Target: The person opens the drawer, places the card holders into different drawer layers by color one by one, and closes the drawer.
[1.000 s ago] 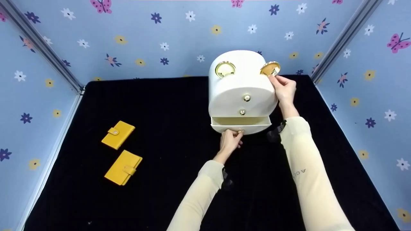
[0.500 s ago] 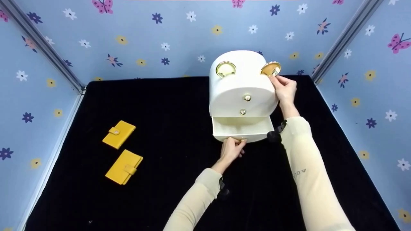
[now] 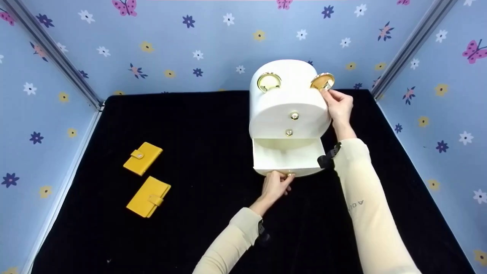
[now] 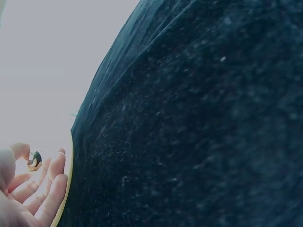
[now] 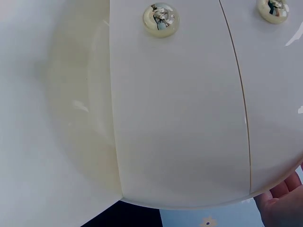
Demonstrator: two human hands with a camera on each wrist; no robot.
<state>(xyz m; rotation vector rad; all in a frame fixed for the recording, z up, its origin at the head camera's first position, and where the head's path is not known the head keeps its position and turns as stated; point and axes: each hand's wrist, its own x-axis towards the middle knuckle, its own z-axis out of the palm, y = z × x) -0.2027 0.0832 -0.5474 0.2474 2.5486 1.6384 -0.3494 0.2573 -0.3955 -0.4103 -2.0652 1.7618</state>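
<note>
A white, rounded storage box (image 3: 290, 95) with gold knobs stands at the back right of the black cloth. Its bottom drawer (image 3: 288, 152) is pulled out, and the bare inside shows. At the drawer's front, my left hand (image 3: 274, 186) pinches the small gold knob (image 4: 34, 161) between thumb and finger; the other fingers lie along the drawer front. My right hand (image 3: 339, 104) holds the box's right side, fingertips right at a gold-rimmed round opening (image 3: 322, 81). In the right wrist view, part of that hand (image 5: 284, 201) shows behind the box's curved edge.
Two yellow snap-flap wallets lie on the left of the black cloth, a farther one (image 3: 143, 158) and a nearer one (image 3: 148, 196). Blue flowered panels (image 3: 190, 45) wall in the back and sides. A second gold-rimmed opening (image 3: 269, 82) is on the box's left.
My left hand has drawn the bottom drawer toward me, from slightly out to well out. My right hand stays at the box's side. The wallets have stayed in place.
</note>
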